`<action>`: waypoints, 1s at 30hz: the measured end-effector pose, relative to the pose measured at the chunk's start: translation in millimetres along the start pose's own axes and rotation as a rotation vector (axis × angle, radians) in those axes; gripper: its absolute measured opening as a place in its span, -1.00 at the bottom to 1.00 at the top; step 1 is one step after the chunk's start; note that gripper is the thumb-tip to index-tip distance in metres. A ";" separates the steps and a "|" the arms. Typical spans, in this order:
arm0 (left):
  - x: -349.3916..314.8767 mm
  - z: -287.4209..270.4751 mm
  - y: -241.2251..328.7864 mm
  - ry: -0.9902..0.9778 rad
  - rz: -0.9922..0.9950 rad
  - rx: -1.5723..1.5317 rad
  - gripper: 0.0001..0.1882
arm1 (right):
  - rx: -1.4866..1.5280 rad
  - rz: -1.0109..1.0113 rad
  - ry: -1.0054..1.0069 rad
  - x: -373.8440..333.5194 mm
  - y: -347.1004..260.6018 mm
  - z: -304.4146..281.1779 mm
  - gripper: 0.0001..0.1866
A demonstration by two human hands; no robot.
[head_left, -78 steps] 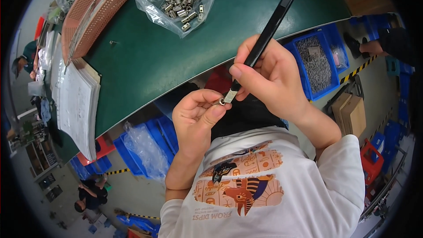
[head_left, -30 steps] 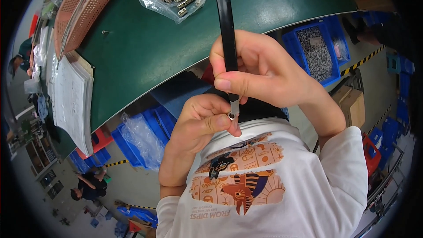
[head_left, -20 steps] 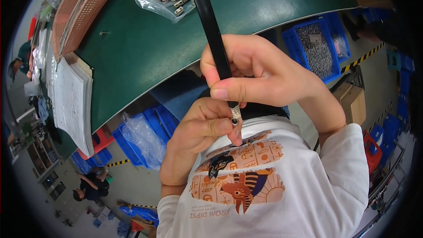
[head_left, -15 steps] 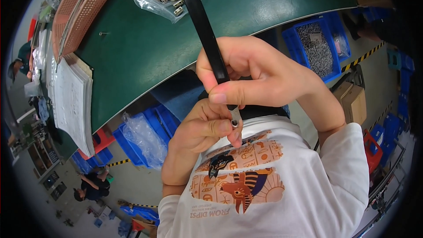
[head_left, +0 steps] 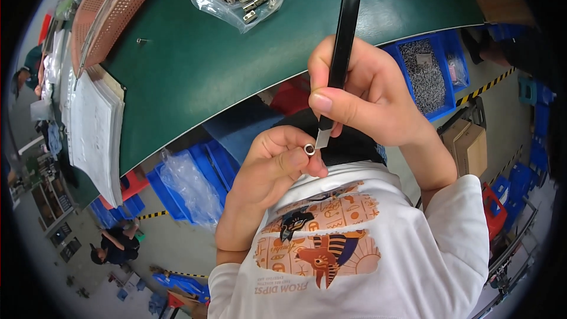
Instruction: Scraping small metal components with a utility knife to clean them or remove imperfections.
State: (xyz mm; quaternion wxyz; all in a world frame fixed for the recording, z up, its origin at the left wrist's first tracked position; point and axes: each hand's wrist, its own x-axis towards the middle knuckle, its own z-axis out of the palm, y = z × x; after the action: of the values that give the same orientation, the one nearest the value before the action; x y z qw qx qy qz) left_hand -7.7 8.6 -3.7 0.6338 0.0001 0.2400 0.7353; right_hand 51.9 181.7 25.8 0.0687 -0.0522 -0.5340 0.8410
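the sleeve [head_left: 309, 149] is pinched in the left hand's [head_left: 263, 162] grip, the table [head_left: 195, 82] off toward eleven o'clock, so a loosened hold could drop it. the blade [head_left: 323, 138], just beside at two o'clock, could skid off its curve into the fingertip [head_left: 319, 170] at five; the right hand [head_left: 373, 97] pinches the knife [head_left: 342, 53].

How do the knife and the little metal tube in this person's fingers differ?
The knife is long; the tube is short.
The knife is mostly black, the tube silvery.
The knife ends in a flat blade; the tube shows a round opening.
The right hand holds the knife, the left hand the tube.
Both blade and tube look silvery.
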 end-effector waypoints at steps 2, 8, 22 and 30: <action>-0.2 -0.6 0.5 0.019 0.008 0.007 -0.82 | -0.005 0.009 0.017 0.5 1.2 1.6 -0.84; 0.9 -1.5 1.2 0.021 0.006 0.011 -0.82 | 0.000 0.008 0.075 1.9 4.1 6.1 -0.84; -1.0 -2.9 0.5 0.022 0.021 0.104 -0.84 | -0.061 0.072 0.134 -0.9 7.8 9.5 -0.85; -2.1 -3.7 1.3 -0.034 -0.119 0.056 -0.81 | 0.036 0.180 -0.017 1.4 8.4 6.5 -0.87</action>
State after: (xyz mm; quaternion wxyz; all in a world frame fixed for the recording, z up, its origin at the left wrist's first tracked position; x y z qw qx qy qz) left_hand -9.6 5.2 -5.9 0.6803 0.0161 0.2491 0.6891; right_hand 49.0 172.6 21.0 -0.0107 -0.0915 -0.5128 0.8536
